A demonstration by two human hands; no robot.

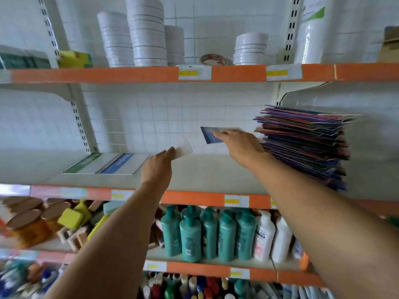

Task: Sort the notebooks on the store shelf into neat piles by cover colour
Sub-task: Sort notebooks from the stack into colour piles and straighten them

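Note:
A tall, untidy stack of notebooks [306,145] with mixed purple, red and blue covers stands at the right of the middle shelf [194,175]. My right hand [239,143] holds a blue-covered notebook [210,134] in the air just left of that stack. My left hand [160,165] pinches a pale, blurred notebook [183,149] above the shelf. Two notebooks lie flat on the shelf at the left: a green-striped one [86,164] and a blue-striped one [121,165], side by side.
Stacks of white round boxes [146,33] fill the upper shelf. Teal bottles [207,234] and white bottles [265,236] stand on the shelf below. Jars and yellow sponges [71,216] sit at lower left. An orange shelf edge [194,198] runs in front.

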